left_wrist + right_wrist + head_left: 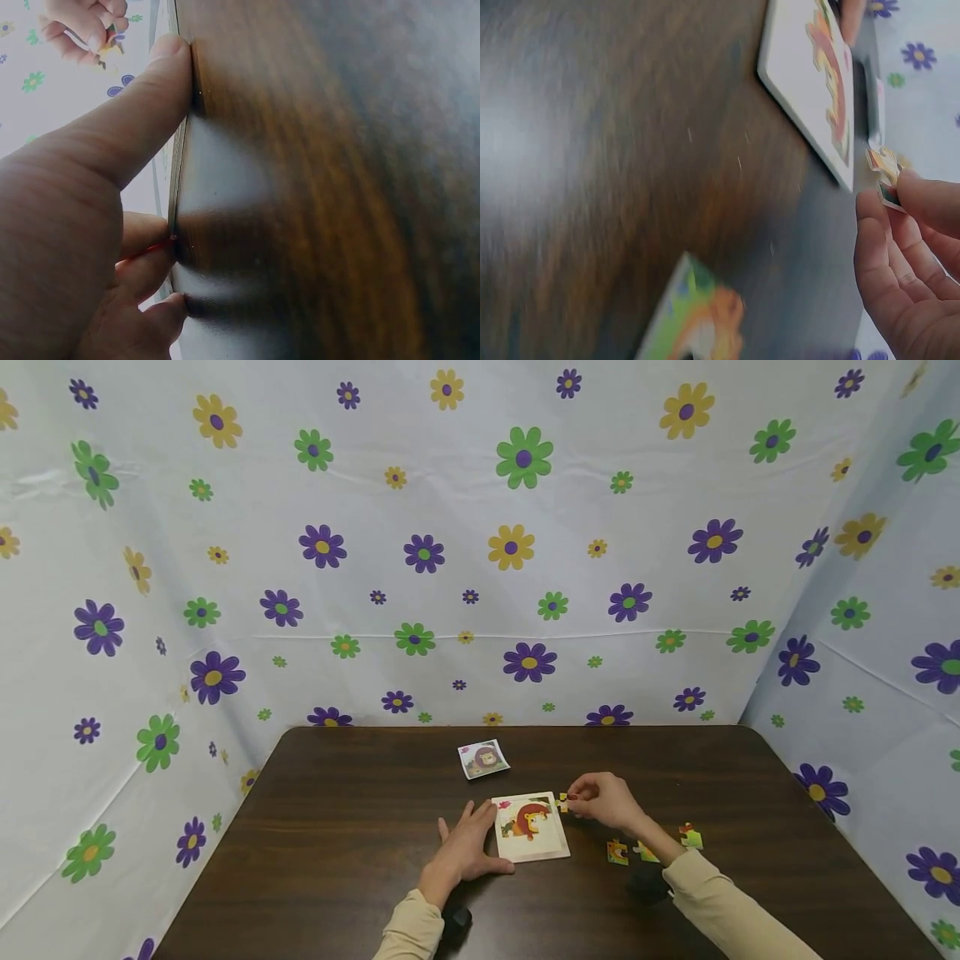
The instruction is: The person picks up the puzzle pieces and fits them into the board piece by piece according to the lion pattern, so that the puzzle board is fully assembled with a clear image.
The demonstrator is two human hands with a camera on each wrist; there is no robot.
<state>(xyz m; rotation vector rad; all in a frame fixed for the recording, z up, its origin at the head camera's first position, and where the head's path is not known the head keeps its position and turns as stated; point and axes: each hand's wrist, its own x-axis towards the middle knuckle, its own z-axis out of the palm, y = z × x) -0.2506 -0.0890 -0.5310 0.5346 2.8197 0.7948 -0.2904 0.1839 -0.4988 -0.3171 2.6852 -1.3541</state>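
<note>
A white square puzzle board (546,845) lies on the table, with a partly assembled lion picture in its upper part. My left hand (467,847) rests at the board's left side, fingers spread, the thumb (154,105) by the near edge and fingertips along the left edge. Over by the board's upper right corner, my right hand (609,800) pinches a jigsaw piece (886,169) between thumb and fingers. That piece shows yellow and dark green and is held above the table in the right wrist view.
Several loose jigsaw pieces (617,852) lie to the right of the board, below the right forearm. Behind the board is a printed lion picture card (483,759). The brown table (337,827) ends at a flower-patterned curtain (450,677).
</note>
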